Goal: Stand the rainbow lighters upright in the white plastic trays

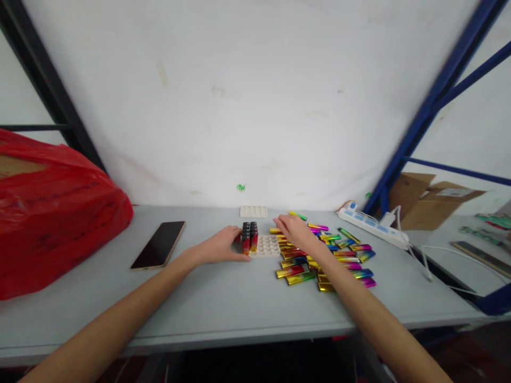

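Head view shows my left hand [223, 246] spread wide in a curve around the left side of the black-topped red cylinders [249, 238], which stand upright in the left part of the pale tray [268, 246] on the desk [223, 308]. My right hand [295, 232] is narrow, fingers bent over the left edge of the loose metallic cylinders [297, 277]; I cannot tell whether it grips one. Behind the tray, near the wall [255, 106], lies a second pale tray [253, 211].

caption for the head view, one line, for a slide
Left hand beside upright lighters in a pale tray, right hand over a loose multicoloured pile
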{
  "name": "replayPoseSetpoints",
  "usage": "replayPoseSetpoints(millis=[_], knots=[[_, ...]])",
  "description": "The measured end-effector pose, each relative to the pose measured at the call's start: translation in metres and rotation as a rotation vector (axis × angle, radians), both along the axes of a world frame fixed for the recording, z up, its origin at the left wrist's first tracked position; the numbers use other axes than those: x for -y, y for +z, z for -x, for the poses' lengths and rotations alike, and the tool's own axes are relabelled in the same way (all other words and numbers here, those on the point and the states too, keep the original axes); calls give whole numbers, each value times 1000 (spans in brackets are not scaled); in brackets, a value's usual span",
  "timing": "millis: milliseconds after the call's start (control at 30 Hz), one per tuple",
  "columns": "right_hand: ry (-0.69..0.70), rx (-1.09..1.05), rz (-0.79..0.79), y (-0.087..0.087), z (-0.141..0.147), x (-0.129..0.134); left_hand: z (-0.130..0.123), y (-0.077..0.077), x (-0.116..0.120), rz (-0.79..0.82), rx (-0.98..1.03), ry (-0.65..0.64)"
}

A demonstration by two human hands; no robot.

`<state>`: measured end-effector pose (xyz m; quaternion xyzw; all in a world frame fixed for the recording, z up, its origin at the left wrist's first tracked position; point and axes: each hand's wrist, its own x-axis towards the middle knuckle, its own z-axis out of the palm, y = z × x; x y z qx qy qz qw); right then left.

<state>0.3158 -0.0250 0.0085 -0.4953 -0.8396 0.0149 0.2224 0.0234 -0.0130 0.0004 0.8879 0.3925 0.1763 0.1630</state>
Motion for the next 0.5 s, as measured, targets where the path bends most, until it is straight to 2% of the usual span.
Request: replayPoseSetpoints(millis=[133,233,333,500], knots=[[-258,86,-32,-7,-54,-27,0,1,0,4,-2,10],[-369,137,46,-19,-82,-40,0,1,0,1,-11,10],[-406,145,129,-27,-94,-46,0,1,0,-4,-14,5],[-491,124,137,-26,-97,-51,-1,0,0,-5,-21,9]])
